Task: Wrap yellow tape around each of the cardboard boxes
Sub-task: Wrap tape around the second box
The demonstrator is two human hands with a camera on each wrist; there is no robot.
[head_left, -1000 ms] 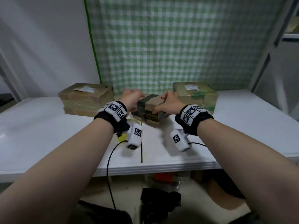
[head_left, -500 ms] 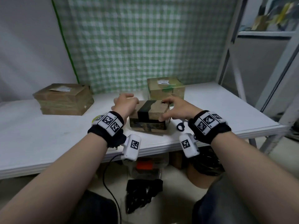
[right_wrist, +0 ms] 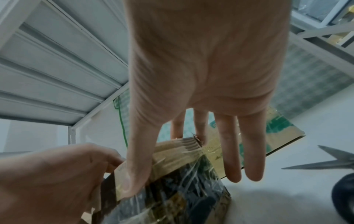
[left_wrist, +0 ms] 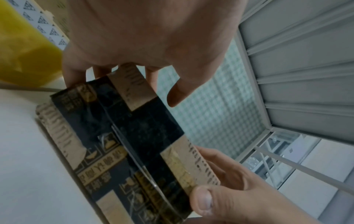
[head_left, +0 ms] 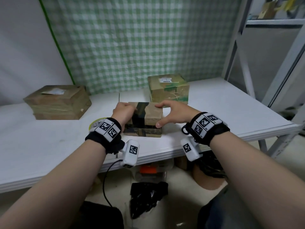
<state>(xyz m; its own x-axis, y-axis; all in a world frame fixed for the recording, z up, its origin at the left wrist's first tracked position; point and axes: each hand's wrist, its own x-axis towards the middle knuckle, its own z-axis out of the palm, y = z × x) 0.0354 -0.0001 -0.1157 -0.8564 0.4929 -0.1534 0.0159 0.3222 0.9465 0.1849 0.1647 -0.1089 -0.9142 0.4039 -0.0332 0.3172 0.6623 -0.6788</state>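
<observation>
A small cardboard box [head_left: 153, 114] with a black band over its middle lies near the table's front edge. My left hand [head_left: 126, 111] grips its left end, fingers curled over the far side. My right hand [head_left: 165, 114] pinches its right end, thumb on the front edge and two fingers on the far top edge; the right wrist view shows the other two fingers [right_wrist: 233, 151] straight beside the box [right_wrist: 172, 192]. A yellow tape roll [head_left: 93, 125] lies behind my left wrist, close beside the box [left_wrist: 134, 144] in the left wrist view, where the roll [left_wrist: 23, 53] fills the corner.
A taller taped cardboard box [head_left: 168, 88] stands just behind the small one. A flat cardboard box [head_left: 57, 101] sits at the back left. Scissors [right_wrist: 335, 163] lie on the white table [head_left: 231, 109] right of my right hand. A metal shelf frame [head_left: 237, 38] rises at the right.
Both hands have drawn the small box toward the table's front edge, away from the two other boxes. My view has swung to the right.
</observation>
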